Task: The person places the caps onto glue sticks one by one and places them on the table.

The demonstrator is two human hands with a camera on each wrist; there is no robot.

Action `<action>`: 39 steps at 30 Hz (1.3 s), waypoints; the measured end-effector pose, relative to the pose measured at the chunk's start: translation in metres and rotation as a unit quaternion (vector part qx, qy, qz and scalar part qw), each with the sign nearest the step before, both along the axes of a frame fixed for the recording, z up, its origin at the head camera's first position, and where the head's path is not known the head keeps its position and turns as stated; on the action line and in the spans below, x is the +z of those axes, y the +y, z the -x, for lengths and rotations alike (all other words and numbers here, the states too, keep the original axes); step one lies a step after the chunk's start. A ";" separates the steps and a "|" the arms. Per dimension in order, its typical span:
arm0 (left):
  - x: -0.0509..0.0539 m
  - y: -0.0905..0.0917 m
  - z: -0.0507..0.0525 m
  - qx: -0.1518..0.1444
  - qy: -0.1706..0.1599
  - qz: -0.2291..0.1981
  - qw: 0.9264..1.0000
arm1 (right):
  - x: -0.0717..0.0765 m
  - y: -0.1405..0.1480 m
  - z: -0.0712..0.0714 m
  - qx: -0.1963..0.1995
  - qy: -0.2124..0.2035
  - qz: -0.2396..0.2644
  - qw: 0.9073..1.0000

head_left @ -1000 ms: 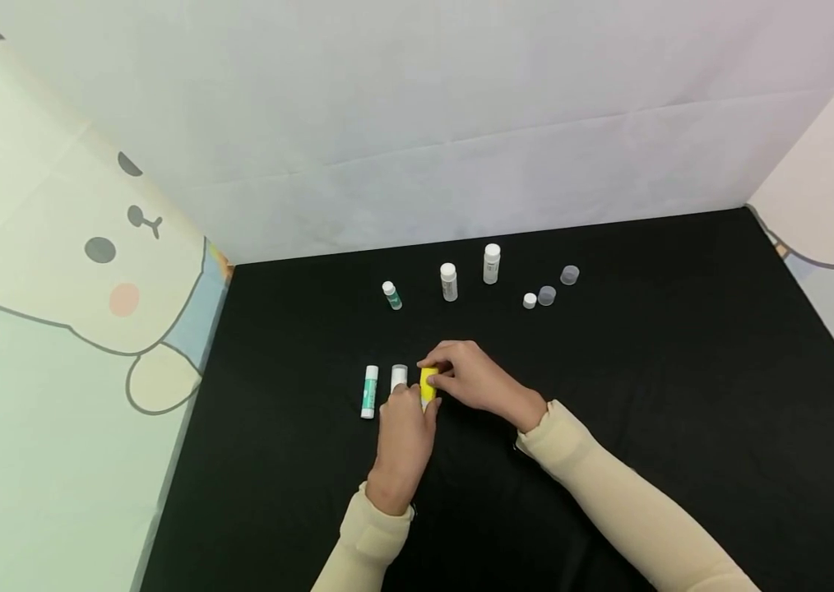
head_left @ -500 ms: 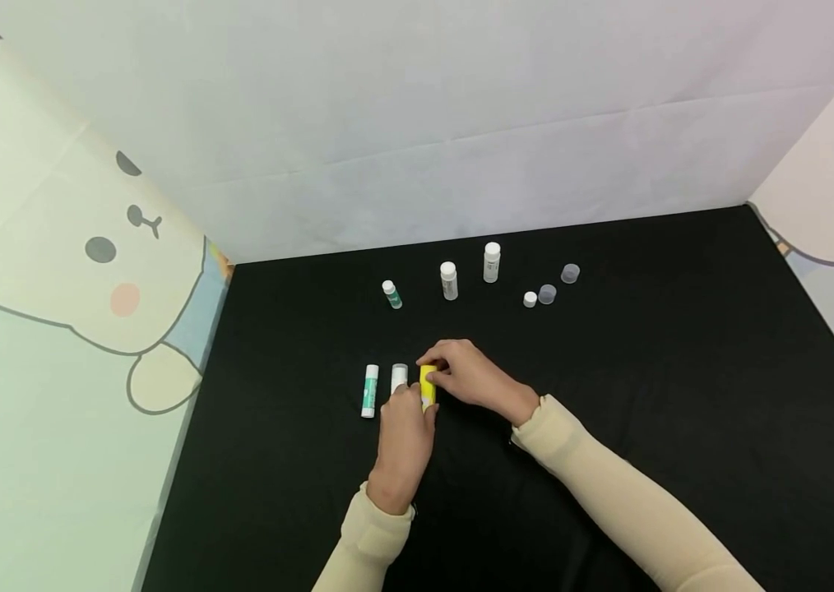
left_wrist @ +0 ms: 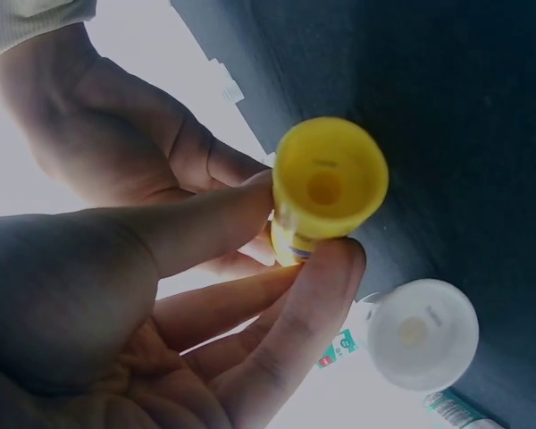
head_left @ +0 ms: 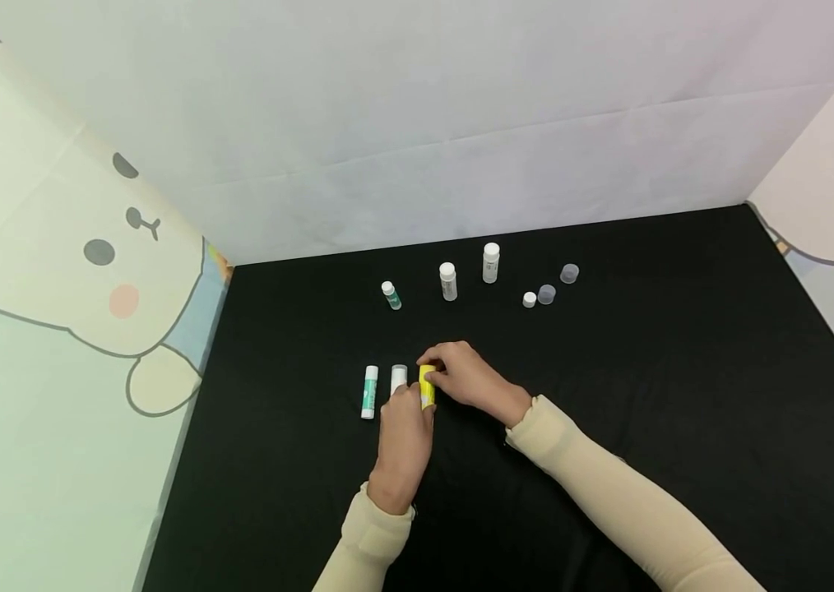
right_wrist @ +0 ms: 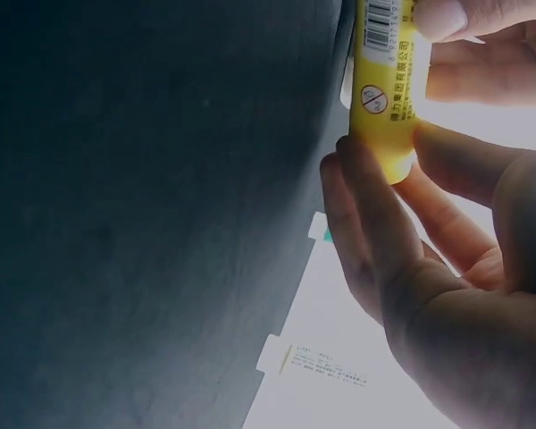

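Observation:
A yellow tube (head_left: 428, 387) lies on the black cloth, held between both hands. My left hand (head_left: 404, 440) pinches its near end; in the left wrist view, thumb and fingers grip the yellow tube (left_wrist: 330, 174) beside its hollow round base. My right hand (head_left: 470, 378) has thumb and fingertips around the far end; in the right wrist view the right hand (right_wrist: 447, 241) holds the yellow tube (right_wrist: 389, 107), its barcode and print showing. Just left of it lies a white tube (head_left: 398, 376), partly hidden by the left hand, then a green-and-white tube (head_left: 369, 392).
Farther back stand a small green bottle with white cap (head_left: 391, 295) and two white bottles (head_left: 448, 282) (head_left: 490, 263). Right of them are a small white cap (head_left: 530, 300) and two translucent caps (head_left: 546, 294) (head_left: 569, 274). A white curtain (head_left: 461, 181) rises behind the cloth.
The right forearm has shifted slightly left. Both hands keep their grip on the yellow tube, which has barely moved.

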State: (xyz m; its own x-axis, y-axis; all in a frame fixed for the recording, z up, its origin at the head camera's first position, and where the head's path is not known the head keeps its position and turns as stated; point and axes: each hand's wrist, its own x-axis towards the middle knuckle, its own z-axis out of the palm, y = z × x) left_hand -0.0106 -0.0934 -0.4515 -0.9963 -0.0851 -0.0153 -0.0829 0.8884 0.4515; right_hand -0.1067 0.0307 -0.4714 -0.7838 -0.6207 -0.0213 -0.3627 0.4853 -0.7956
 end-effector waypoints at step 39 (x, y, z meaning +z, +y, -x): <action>-0.002 0.002 0.001 0.008 -0.001 0.022 1.000 | 0.000 -0.008 -0.008 -0.006 0.018 -0.016 1.000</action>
